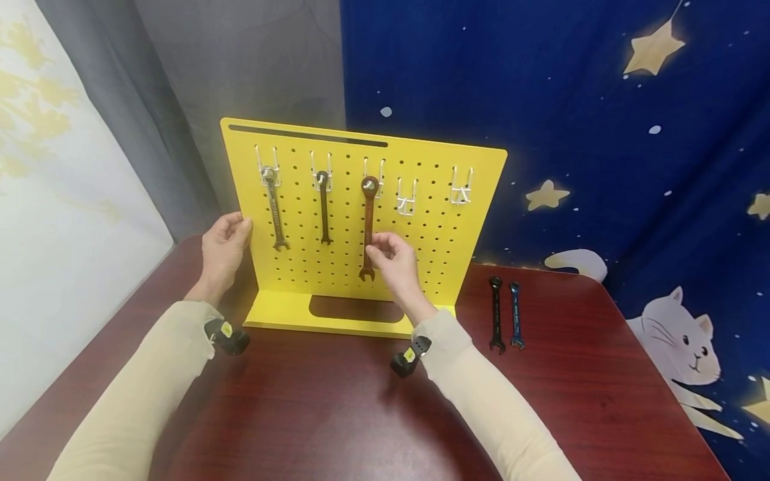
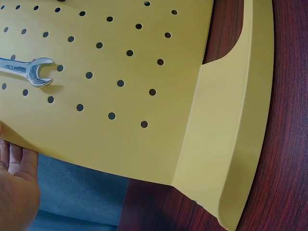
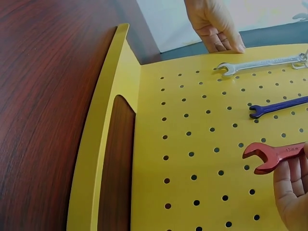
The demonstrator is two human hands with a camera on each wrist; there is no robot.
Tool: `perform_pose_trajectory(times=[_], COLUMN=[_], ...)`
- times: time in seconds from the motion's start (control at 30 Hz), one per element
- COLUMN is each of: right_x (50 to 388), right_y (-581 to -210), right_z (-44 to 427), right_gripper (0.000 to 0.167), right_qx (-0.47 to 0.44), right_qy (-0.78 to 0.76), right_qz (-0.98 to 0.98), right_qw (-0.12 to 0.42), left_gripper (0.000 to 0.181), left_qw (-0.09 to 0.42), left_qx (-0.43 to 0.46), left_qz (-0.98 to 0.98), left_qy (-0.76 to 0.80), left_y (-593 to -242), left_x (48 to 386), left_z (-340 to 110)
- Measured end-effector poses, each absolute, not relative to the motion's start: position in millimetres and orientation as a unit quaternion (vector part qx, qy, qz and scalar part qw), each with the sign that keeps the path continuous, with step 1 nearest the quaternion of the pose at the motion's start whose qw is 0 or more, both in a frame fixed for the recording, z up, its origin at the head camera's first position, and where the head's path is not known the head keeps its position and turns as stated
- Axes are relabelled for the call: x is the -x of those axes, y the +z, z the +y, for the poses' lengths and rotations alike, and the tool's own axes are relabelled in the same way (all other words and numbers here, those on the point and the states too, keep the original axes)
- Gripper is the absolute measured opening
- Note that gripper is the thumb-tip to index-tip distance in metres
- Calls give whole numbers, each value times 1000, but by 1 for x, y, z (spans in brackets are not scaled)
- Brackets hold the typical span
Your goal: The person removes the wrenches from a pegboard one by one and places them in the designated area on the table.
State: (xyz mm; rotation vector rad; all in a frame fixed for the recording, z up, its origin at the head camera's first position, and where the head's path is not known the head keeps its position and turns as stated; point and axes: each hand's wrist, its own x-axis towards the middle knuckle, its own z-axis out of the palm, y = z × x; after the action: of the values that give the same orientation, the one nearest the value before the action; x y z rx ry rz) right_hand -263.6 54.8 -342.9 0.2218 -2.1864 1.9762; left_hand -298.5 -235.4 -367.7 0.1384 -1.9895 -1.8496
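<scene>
In the head view a red wrench (image 1: pixel 369 227) hangs by its ring end on the third hook of the yellow pegboard (image 1: pixel 433 247). My right hand (image 1: pixel 400 267) pinches its lower shaft between thumb and fingers; the right wrist view shows the red open jaw (image 3: pixel 269 156) beyond the fingertips. With thumb and bent fingers, my left hand (image 1: pixel 222 250) holds the board's left edge. A silver wrench (image 1: pixel 276 214) and a dark, purplish wrench (image 1: pixel 325 210) hang on the hooks to the left.
Two white hooks, one (image 1: pixel 406 204) beside the red wrench and another (image 1: pixel 462 194) at the right, carry nothing. A black wrench (image 1: pixel 496 314) and a blue wrench (image 1: pixel 516 314) lie on the red-brown table (image 1: pixel 565 401) right of the board. Curtains hang behind.
</scene>
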Motion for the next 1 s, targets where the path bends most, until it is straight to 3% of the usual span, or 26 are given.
perform_pose_trajectory(times=[1.0], right_x=[253], right_y=[-337], right_z=[64], right_gripper=[15], right_qx=[-125], right_qy=[635], right_qz=[-755], right_qw=[107], left_gripper=[11], left_qw=[202], left_qx=[-45], left_qz=[-709], left_qy=[-674], left_y=[-368], left_x=[298], left_z=[-236])
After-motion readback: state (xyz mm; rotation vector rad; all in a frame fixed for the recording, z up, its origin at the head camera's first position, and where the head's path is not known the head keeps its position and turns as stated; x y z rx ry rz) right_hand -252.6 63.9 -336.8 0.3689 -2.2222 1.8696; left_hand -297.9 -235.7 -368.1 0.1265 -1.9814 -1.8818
